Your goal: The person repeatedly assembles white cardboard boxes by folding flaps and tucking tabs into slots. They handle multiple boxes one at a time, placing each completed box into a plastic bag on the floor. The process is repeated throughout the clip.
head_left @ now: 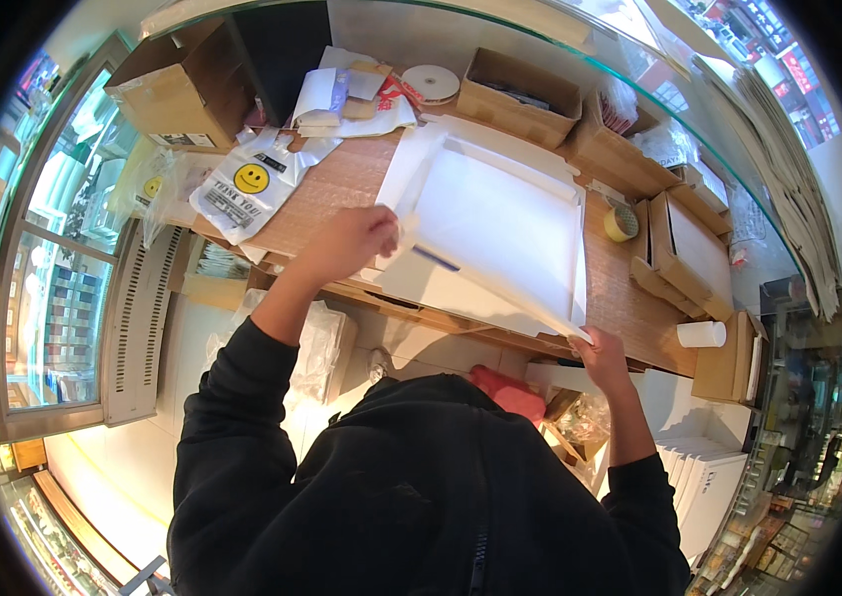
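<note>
At frame center, the left hand (356, 241) and right hand (605, 350) grip opposite corners of a white paper sheet (500, 233). It lies over a flat white box (421, 283) on the wooden counter (341, 184). A tape roll (621, 223) sits to the right.

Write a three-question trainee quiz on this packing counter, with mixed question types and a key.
1. True or false: the left hand grips the white paper sheet at its left edge.
2. Which thing lies right of the sheet on the wooden counter? A) tape roll B) scissors C) stapler
3. Fill in: the right hand pinches the sheet's near ______ corner.

Key: 1 true; 2 A; 3 right.
</note>
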Motion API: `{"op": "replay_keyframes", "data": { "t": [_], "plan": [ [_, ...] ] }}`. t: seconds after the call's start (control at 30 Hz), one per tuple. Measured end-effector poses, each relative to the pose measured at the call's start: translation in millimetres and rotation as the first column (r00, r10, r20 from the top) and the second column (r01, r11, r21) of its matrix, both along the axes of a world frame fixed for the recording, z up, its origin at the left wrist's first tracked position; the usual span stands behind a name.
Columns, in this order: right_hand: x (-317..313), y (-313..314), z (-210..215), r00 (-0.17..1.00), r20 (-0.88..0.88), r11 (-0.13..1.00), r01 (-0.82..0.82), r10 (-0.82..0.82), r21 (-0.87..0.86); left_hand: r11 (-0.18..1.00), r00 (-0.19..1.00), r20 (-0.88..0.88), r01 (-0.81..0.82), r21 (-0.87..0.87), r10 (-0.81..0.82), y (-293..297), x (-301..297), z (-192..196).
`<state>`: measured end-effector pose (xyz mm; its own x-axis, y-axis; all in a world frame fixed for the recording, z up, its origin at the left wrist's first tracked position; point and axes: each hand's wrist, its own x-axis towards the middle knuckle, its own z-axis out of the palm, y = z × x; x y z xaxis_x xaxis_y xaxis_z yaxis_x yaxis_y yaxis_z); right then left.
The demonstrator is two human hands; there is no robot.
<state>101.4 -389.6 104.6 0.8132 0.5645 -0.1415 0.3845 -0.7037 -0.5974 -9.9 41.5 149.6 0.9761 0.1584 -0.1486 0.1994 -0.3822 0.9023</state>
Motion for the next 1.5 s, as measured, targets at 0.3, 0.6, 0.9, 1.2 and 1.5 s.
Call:
{"op": "replay_keyframes", "data": {
  "t": [0.3,0.6,0.9,1.2,1.5],
  "plan": [
    [20.3,-1.4,-9.2,0.977,0.130,0.975,-0.146,0.169,-0.171,0.795,0.894,-0.069,0.428,0.430,-0.443,-19.7,-19.6,-67.7],
    [29.8,22.3,-28.0,0.946,0.062,0.871,-0.265,0.318,-0.414,0.305,0.786,-0.466,0.598,0.741,-0.406,-34.7,6.6,-124.8],
    [78.9,35.1,-68.4,0.591,0.345,0.684,-0.625,0.729,-0.376,-0.030,0.755,-0.369,0.422,0.906,-0.542,-42.6,40.6,-161.1],
    [118.0,37.8,-96.6,0.753,-0.046,0.711,-0.638,0.656,-0.297,0.372,0.692,-0.481,0.707,0.602,-0.538,-17.4,71.3,-156.4],
    [97.4,47.6,-81.1,0.914,-0.024,0.885,-0.399,0.406,-0.241,0.386,0.796,-0.196,0.472,0.793,-0.572,-14.5,45.0,-146.9]
  ]
}}
